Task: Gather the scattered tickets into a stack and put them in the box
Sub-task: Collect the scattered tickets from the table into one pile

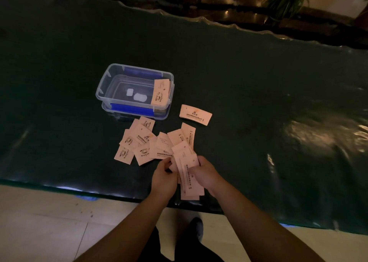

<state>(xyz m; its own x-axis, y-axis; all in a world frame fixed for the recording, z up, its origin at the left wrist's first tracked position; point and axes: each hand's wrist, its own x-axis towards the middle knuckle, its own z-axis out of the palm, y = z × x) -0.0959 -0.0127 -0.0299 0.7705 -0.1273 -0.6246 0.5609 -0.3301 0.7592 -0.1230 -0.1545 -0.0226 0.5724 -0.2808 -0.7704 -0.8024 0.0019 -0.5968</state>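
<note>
Both hands grip a loose stack of tickets point(189, 179) near the front edge of the dark counter point(258, 94): the left hand point(163, 177) pinches its left side, the right hand point(203, 173) closes on its right side. More tickets point(143, 144) lie scattered and overlapping just beyond the hands. One ticket point(195, 114) lies apart, right of the clear box point(103, 88). A few tickets point(161, 92) lean inside the box at its right end.

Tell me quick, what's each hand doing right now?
Left hand: closed on the edge of the ticket stack.
Right hand: closed on the same ticket stack, gripping its other side.
</note>
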